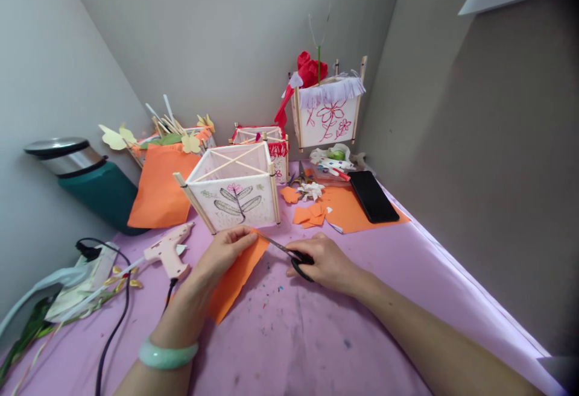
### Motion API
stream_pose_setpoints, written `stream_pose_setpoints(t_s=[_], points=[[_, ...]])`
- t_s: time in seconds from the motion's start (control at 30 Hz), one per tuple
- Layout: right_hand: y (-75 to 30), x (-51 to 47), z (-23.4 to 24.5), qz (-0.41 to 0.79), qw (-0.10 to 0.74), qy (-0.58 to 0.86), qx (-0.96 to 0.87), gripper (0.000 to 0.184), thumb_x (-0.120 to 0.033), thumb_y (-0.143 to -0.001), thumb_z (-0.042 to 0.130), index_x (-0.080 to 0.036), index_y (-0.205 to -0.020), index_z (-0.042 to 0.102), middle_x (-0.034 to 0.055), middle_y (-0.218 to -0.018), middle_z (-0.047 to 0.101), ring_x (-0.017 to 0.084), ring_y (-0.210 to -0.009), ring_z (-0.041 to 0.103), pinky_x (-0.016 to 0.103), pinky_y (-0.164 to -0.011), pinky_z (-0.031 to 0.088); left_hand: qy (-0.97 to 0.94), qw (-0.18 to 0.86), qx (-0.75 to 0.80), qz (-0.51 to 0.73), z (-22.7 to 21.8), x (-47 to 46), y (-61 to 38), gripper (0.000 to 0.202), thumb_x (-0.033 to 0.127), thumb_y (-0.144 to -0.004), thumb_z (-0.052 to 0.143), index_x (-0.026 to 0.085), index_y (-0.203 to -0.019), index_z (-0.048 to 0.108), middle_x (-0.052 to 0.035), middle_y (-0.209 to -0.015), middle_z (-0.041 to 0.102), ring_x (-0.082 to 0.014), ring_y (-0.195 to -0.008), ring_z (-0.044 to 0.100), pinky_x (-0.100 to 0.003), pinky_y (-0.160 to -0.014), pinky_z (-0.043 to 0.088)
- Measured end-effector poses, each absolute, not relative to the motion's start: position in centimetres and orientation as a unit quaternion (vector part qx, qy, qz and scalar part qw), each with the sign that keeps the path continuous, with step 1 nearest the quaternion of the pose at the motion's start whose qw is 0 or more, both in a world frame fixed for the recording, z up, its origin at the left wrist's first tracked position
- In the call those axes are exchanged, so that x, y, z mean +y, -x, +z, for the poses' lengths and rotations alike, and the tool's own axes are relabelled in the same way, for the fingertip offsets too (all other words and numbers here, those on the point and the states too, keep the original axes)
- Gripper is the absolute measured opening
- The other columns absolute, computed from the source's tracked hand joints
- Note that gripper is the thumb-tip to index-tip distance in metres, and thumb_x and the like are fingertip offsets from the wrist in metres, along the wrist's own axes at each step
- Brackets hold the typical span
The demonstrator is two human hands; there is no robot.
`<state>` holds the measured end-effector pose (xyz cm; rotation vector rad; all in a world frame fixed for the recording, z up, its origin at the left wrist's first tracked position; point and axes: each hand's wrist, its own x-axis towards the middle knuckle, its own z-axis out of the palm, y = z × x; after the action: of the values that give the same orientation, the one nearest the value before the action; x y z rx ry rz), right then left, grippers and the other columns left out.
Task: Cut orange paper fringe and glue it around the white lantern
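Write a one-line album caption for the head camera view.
Left hand holds orange paper while right hand brings black-handled scissors to its edge, beside a paper lantern on a lilac-covered table.

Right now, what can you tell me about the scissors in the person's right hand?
The scissors have slim metal blades, apparently nearly closed, and black looped handles. They lie almost flat, pointing forward and left, above a lilac table covering. The right hand grips the handles, while the blades meet the top edge of the orange paper, which the left hand holds.
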<state>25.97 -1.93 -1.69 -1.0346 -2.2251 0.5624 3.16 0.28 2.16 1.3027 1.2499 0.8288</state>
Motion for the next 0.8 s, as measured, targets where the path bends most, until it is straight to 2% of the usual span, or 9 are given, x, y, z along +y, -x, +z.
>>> stream_pose_setpoints(t_s=[0.33, 0.57, 0.8], points=[[-25.9, -2.1, -1.3, 0.209, 0.305, 0.413, -0.832, 0.019, -0.035, -0.074, 0.074, -0.018, -0.079, 0.066, -0.0035, -0.063, 0.061, 0.008, -0.054, 0.047, 0.019, -0.059, 0.033, -0.549, 0.55, 0.526, 0.345, 1.7, 0.5, -3.1, 0.028, 0.042, -0.068, 0.071, 0.017, -0.078, 0.068, 0.0013, -0.07, 0.065, -0.0125, -0.066, 0.054, -0.021, -0.062, 0.037], [-26.1, -2.3, -1.4, 0.203, 0.315, 0.413, -0.83, 0.02, -0.032, -0.072, 0.074, -0.019, -0.069, 0.06, -0.007, -0.059, 0.057, 0.007, -0.052, 0.045, 0.019, -0.062, 0.031, -0.554, 0.562, 0.515, 0.335, 1.3, 0.6, -3.3, 0.026, 0.041, -0.07, 0.071, 0.018, -0.081, 0.07, 0.0003, -0.077, 0.068, -0.0131, -0.072, 0.056, -0.021, -0.069, 0.039], [-26.2, -2.2, -1.2, 0.208, 0.312, 0.41, -0.831, 0.016, -0.031, -0.074, 0.073, -0.019, -0.073, 0.063, -0.0055, -0.064, 0.062, 0.007, -0.056, 0.049, 0.02, -0.063, 0.031, -0.554, 0.561, 0.523, 0.325, 1.0, 0.8, -3.1, 0.027, 0.042, -0.071, 0.07, 0.017, -0.082, 0.068, -0.0002, -0.075, 0.067, -0.0143, -0.071, 0.057, -0.023, -0.068, 0.04]])
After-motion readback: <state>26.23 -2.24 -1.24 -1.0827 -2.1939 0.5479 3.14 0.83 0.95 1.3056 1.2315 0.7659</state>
